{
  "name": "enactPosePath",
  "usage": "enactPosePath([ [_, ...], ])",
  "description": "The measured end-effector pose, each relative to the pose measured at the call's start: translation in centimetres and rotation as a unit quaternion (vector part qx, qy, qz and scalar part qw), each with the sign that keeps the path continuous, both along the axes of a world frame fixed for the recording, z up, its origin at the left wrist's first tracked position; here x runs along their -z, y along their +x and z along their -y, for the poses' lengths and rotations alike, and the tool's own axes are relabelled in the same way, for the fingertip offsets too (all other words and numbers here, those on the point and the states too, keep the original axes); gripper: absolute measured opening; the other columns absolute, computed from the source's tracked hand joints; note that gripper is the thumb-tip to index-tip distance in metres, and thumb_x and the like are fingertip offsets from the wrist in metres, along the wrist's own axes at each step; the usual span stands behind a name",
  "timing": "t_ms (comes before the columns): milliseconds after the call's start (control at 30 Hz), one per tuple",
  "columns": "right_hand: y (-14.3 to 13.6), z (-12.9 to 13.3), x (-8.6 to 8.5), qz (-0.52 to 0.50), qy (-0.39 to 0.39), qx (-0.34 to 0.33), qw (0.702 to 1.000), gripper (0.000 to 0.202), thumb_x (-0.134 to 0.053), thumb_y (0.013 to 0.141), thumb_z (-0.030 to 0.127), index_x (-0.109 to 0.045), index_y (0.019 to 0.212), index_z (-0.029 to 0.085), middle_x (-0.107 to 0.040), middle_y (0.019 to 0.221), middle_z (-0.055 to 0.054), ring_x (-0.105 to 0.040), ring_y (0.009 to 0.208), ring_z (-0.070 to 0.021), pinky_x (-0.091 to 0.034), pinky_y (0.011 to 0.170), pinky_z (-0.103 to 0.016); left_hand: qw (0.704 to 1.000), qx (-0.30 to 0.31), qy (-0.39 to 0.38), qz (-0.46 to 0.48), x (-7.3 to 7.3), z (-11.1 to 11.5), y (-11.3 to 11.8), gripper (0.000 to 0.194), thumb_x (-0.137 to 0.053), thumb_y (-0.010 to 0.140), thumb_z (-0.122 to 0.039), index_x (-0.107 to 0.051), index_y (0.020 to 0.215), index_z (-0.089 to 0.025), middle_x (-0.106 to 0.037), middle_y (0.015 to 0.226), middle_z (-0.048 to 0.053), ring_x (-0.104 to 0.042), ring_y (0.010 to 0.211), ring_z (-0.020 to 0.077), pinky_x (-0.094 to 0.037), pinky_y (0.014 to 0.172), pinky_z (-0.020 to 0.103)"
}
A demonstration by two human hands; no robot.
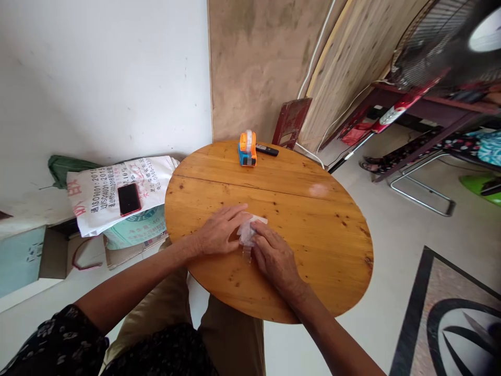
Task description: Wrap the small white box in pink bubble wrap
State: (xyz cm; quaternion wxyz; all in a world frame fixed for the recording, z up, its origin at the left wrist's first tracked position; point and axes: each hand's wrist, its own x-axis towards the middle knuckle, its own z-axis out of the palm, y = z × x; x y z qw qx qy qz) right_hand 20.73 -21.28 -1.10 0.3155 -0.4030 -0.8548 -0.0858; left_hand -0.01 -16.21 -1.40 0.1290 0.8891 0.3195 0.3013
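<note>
A small, crumpled, whitish translucent piece (246, 233), like thin plastic or paper, lies on the round wooden table (313, 224) between my hands. My right hand (276, 256) has its fingers curled and pressed onto its right side. To the left, my left hand (219, 230) rests low over the wood, slightly blurred, with fingers stretched out and thumb apart near the piece's edge. A clear, shiny strip (246, 254) like tape sticks out below it toward me. Whether the strip is attached, I cannot tell.
At the table's far edge stand an orange and blue tape dispenser (247, 150) and a black remote-like object (266, 150). A red-cased phone (129, 199) lies on a printed white sack (104, 183). Behind are a dark red chair (291, 120) and a fan (426, 47); another person's foot (371, 164) shows right.
</note>
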Motion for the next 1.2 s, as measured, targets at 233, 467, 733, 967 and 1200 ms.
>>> enactPosePath([
  [233, 0.3, -0.2, -0.2, -0.046, -0.032, -0.022, 0.998, 0.022, -0.049, 0.089, 0.01, -0.065, 0.099, 0.022, -0.068, 0.125, -0.013, -0.062, 0.121, -0.0237, -0.054, 0.1, -0.042, 0.994, 0.051, -0.07, 0.061, 1.1, -1.8, 1.7, 0.044, -0.055, 0.084, -0.012, -0.059, 0.128, -0.018, -0.062, 0.133, 0.012, -0.057, 0.125, 0.0235, -0.046, 0.109, 0.04],
  [467, 1.4, -4.9, -3.0, -0.31, -0.343, -0.023, 0.886, 0.015, -0.061, 0.086, 0.036, -0.06, 0.083, 0.021, -0.073, 0.084, -0.005, -0.068, 0.073, -0.0179, -0.055, 0.068, -0.031, 0.877, 0.004, -0.456, 0.151, -2.6, -3.0, 2.3, 0.025, -0.062, 0.081, -0.029, -0.069, 0.099, -0.013, -0.07, 0.084, 0.005, -0.065, 0.072, 0.0161, -0.055, 0.062, 0.026],
  [733, 1.3, -7.6, -1.3, -0.449, -0.509, -0.084, 0.729, 0.087, -0.089, 0.057, 0.033, -0.048, 0.133, 0.025, -0.066, 0.127, -0.01, -0.067, 0.108, -0.0237, -0.054, 0.092, -0.038, 0.85, -0.08, -0.504, 0.131, -2.8, -5.0, 3.0, 0.028, -0.053, 0.086, -0.036, -0.067, 0.091, -0.012, -0.063, 0.064, 0.002, -0.056, 0.048, 0.0118, -0.043, 0.041, 0.02],
  [967, 1.8, -7.6, -0.8, -0.484, -0.526, -0.05, 0.698, 0.102, -0.09, 0.058, 0.037, -0.038, 0.145, 0.023, -0.069, 0.124, -0.013, -0.069, 0.108, -0.0271, -0.052, 0.098, -0.044, 0.872, 0.045, -0.447, 0.197, -2.0, -4.6, 2.0, 0.043, -0.065, 0.083, -0.048, -0.069, 0.11, -0.013, -0.072, 0.096, 0.006, -0.066, 0.085, 0.0185, -0.05, 0.073, 0.025],
  [1200, 1.2, -6.8, -1.2, -0.484, -0.504, -0.045, 0.713, 0.104, -0.088, 0.061, 0.044, -0.036, 0.148, 0.023, -0.068, 0.126, -0.014, -0.065, 0.116, -0.0297, -0.051, 0.1, -0.046, 0.802, 0.102, -0.514, 0.288, -1.8, -4.2, 2.3, 0.047, -0.073, 0.081, -0.04, -0.066, 0.119, -0.015, -0.071, 0.112, 0.01, -0.066, 0.098, 0.0207, -0.048, 0.086, 0.029],
])
